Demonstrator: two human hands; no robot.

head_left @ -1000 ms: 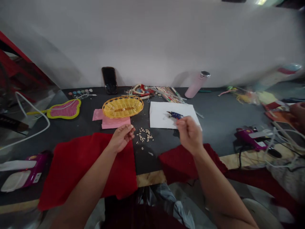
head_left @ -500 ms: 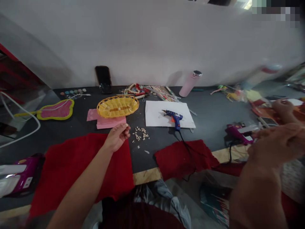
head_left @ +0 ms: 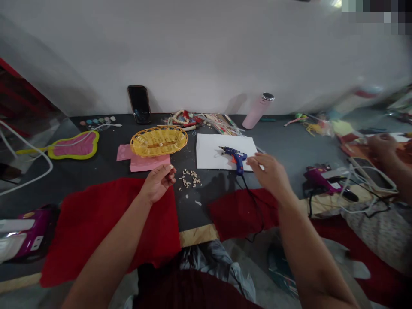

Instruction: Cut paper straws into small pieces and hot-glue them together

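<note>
My left hand (head_left: 158, 183) is closed in a pinch over the red cloth (head_left: 116, 219), with a small pale piece (head_left: 171, 167) at its fingertips. Just right of it, several short pale pieces like cut sticks or beads (head_left: 190, 178) lie in a loose ring on the dark table. My right hand (head_left: 268, 171) is beside the handle of a blue glue gun (head_left: 237, 159), its fingers bent and apart; whether a fingertip touches the handle I cannot tell. The glue gun lies on a white board (head_left: 207, 152). A yellow woven basket (head_left: 159, 141) sits on pink sheets (head_left: 149, 164).
A phone (head_left: 139, 104) leans on the wall, and a pink bottle (head_left: 257, 111) stands behind the board. Craft sticks (head_left: 222, 123) lie at the back. The glue gun's black cord (head_left: 254, 201) crosses a smaller red cloth (head_left: 231, 214). At right is another person's hand (head_left: 383, 146).
My right hand has swung left from the far right to the glue gun's handle. My left hand stays nearly where it was, still pinched.
</note>
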